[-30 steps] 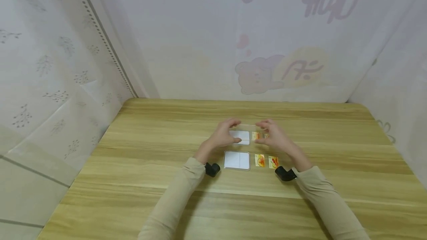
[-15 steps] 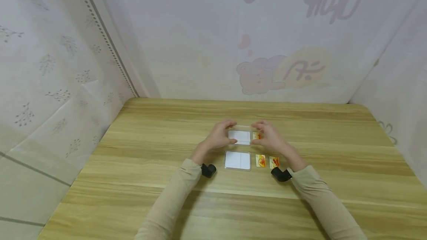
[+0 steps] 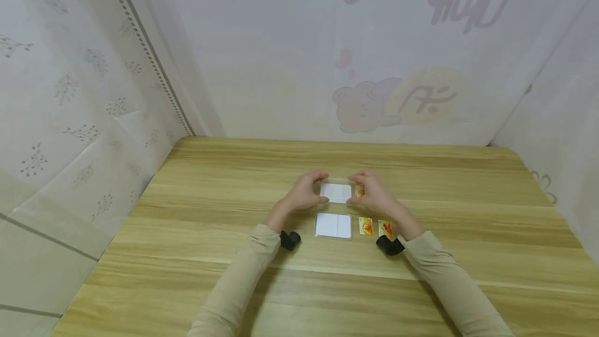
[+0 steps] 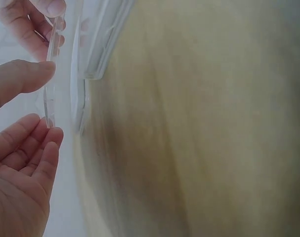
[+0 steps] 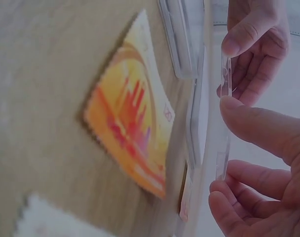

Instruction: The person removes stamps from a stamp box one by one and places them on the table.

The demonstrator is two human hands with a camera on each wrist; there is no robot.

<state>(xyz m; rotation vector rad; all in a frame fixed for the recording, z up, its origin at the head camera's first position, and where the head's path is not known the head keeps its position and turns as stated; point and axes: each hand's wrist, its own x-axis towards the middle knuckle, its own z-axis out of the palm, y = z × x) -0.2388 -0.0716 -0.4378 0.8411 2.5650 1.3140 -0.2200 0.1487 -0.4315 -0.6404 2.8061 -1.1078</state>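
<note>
A thin clear plastic lid [image 4: 50, 94] is pinched at its edges by both hands. My left hand [image 3: 303, 192] grips its left end with thumb and fingertips, and my right hand [image 3: 376, 194] does the same at the right end. In the wrist views the lid hovers, tilted little, just above a clear case with a white insert [image 3: 336, 192]. Nearer to me lies a second clear case with a white insert [image 3: 333, 225]. Right of it are two small yellow-orange stamps, a left one [image 3: 366, 225] and a right one [image 3: 385, 228]. Another stamp [image 3: 360, 191] is partly hidden by the right hand.
All this lies on a wood-grain table [image 3: 196, 212]. A pale printed curtain [image 3: 262, 66] hangs behind it, with more cloth at both sides. Black wrist-worn pieces, a left one [image 3: 290, 241] and a right one [image 3: 390, 245], sit close above the tabletop.
Both hands have shifted slightly left with the lid, which now lines up over the far case. The gap between the hands looks a little narrower. The farther-right back stamp is now covered.
</note>
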